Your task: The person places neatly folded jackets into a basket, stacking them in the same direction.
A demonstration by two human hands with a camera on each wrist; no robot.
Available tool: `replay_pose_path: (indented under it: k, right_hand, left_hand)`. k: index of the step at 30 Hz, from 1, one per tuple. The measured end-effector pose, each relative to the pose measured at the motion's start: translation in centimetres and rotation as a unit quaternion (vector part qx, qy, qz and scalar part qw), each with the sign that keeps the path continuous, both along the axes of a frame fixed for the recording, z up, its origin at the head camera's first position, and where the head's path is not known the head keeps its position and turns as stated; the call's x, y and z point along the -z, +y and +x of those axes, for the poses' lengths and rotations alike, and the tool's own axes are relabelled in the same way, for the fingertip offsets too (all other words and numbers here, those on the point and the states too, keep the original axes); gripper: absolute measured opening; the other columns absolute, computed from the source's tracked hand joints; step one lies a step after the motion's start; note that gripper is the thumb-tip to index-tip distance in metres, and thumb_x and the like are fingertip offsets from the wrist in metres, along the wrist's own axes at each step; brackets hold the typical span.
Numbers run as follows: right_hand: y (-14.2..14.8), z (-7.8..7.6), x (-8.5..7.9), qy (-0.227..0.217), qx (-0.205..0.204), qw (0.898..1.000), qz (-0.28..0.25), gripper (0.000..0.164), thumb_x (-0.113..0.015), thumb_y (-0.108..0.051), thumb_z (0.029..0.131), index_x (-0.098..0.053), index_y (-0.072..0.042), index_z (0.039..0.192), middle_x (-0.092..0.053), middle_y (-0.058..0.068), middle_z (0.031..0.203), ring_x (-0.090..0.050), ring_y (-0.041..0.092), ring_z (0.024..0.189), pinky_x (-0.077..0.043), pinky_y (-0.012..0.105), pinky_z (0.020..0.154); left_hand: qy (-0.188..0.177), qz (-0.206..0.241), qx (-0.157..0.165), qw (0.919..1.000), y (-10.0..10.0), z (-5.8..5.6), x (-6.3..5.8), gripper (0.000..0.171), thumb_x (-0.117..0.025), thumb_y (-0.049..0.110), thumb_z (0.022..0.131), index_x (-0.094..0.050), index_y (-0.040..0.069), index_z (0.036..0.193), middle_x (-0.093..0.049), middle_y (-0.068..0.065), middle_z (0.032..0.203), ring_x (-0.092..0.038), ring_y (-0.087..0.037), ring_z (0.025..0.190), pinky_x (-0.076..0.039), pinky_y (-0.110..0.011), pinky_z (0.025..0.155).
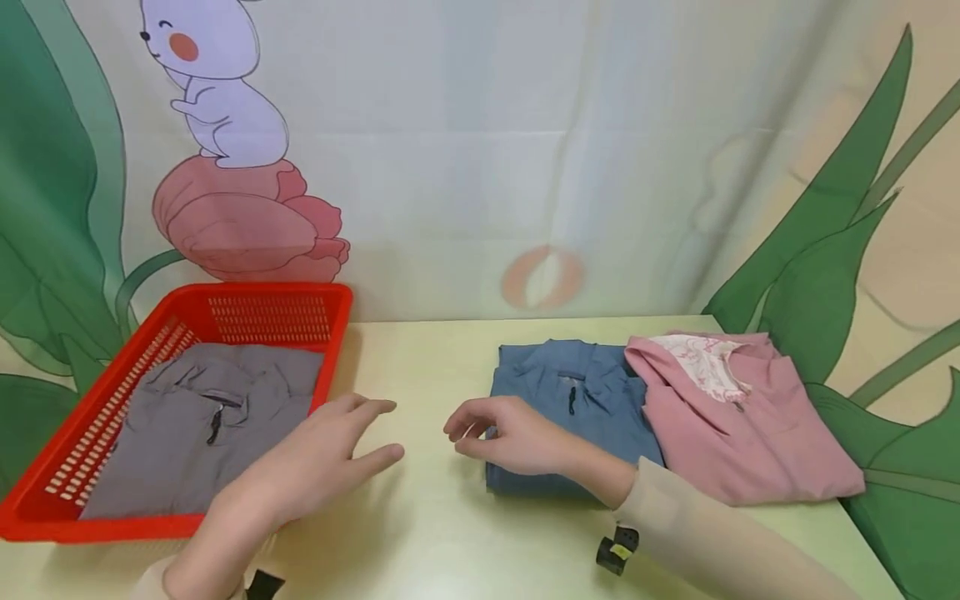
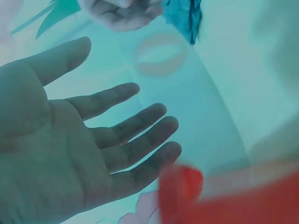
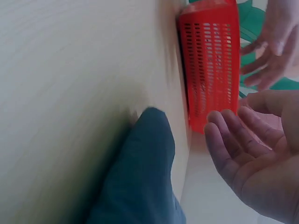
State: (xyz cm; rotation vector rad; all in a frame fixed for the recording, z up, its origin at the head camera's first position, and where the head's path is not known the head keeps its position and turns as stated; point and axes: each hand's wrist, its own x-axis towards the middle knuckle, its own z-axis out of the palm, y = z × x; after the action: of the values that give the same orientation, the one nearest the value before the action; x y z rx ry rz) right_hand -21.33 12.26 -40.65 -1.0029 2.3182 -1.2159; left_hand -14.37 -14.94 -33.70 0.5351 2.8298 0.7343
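My left hand hovers by the right rim of a red plastic basket, its fingers spread and holding nothing. In the basket lies a folded grey garment with a dark zipper pull at the collar. Over the left edge of a folded blue garment hangs my right hand, fingers loosely bent with nothing between them. In the right wrist view the blue garment lies beside the hand, apart from it. A folded pink garment with a patterned white collar lining lies right of the blue one.
The pale table spans the front, with bare surface between the basket and the blue garment. Behind it hangs a printed curtain with a rabbit and leaves. A small black device sits at my right wrist.
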Motion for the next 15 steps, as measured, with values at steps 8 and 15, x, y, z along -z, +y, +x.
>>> replay_pose_path:
  k: [8, 15]
  right_hand:
    - [4.3, -0.1, -0.2, 0.068, 0.117, 0.991, 0.018, 0.016, -0.066, -0.017, 0.101, -0.072, -0.013, 0.115, -0.072, -0.002, 0.106, -0.066, 0.012, 0.095, -0.056, 0.034, 0.079]
    - [8.2, -1.1, -0.3, 0.134, 0.226, 0.960, 0.101, 0.028, -0.070, -0.019, 0.098, -0.070, -0.004, 0.121, -0.069, 0.009, 0.116, -0.065, 0.027, 0.105, -0.053, 0.046, 0.087]
  left_hand:
    - [-0.020, 0.008, 0.020, 0.9996, 2.0, -0.5, 2.1, 0.056, -0.066, 0.042, 0.100, -0.057, 0.008, 0.143, -0.056, -0.012, 0.136, -0.053, -0.034, 0.125, -0.047, -0.052, 0.103]
    - [-0.022, 0.017, 0.021, 0.9994, 3.3, -0.9, 2.6, 0.054, -0.067, 0.038, 0.099, -0.059, 0.007, 0.142, -0.058, -0.012, 0.134, -0.054, -0.032, 0.124, -0.046, -0.050, 0.104]
